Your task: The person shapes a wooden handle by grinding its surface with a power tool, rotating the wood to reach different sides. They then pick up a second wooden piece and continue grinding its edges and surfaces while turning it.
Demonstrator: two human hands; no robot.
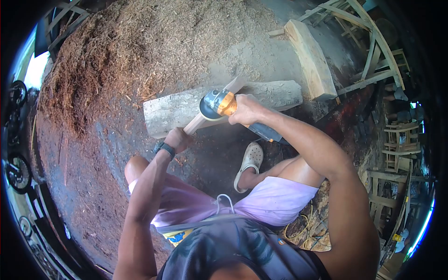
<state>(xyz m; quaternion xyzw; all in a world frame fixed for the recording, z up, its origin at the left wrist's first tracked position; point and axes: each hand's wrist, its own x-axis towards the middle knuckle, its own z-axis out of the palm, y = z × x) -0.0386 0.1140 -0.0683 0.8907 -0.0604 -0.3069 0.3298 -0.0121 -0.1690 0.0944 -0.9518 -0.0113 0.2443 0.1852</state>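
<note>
Gripping orange-black power tool (223, 101) at twelve o'clock: right hand (246, 110), at one. Left hand (178, 140), at nine, clamped on wooden strip (194, 124) running toward twelve under tool, across pale timber (172, 109).

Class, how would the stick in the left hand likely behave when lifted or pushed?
The stick is probably light, being slim beside the beam. It seems stiff, as it runs straight from the left hand past the tool. Its flat-looking faces suggest it would slide more readily than roll.
</note>
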